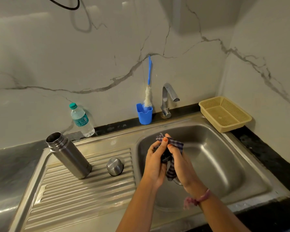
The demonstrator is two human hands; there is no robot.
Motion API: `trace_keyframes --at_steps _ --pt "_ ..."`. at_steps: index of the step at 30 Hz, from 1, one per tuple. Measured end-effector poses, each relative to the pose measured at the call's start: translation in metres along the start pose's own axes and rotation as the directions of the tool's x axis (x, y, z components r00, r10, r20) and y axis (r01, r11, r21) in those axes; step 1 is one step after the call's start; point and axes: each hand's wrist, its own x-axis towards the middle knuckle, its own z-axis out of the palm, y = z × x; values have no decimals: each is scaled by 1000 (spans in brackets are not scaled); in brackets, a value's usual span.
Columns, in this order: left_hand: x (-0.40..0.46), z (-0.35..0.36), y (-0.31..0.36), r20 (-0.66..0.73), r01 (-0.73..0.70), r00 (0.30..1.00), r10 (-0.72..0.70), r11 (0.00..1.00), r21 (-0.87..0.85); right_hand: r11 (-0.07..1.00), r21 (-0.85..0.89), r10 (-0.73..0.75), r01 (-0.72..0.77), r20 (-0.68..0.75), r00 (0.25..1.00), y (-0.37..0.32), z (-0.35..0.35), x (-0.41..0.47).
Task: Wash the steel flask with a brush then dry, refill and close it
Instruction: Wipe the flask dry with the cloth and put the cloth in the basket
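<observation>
checked cloth (171, 158), soft & bunched, was gripped by both hands over the sink basin (224, 164); left hand (155, 166) & right hand (179, 164) had fingers curled round it, w/ something dark wrapped inside, prob. a small flask part, can't tell which. steel flask (68, 155) stood to the left of the grip on the ribbed drainboard (83, 186), well apart, mouth open, long axis vertical though it looked tilted in the wide-angle view. its rounded steel cap (115, 166) sat dome-up between flask & hands, nearer the left hand. so the reach for either went leftward, left hand closer. smooth brushed steel, likely slick if wet. beyond the grip: blue-handled bottle brush (148, 91) w/ white bristles in a blue plastic cup (144, 114), chrome tap (167, 99). clear plastic water bottle (81, 120) far left-back, prob. for the refill. drying stage, i'd judge.
</observation>
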Motion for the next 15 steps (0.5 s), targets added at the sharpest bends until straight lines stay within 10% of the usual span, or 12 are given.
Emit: trace_keyframes --at_steps 7,11,15 --pt "-2 5 -12 -71 -173 976 204 934 312 888 329 364 -322 -72 929 -4 -12 6" --pt "9 -11 -6 18 -250 927 375 582 773 868 370 374 -330 -52 926 -5 -25 8" --pt "13 -13 4 169 -304 924 342 391 869 883 334 371 -329 -68 926 -5 -30 13"
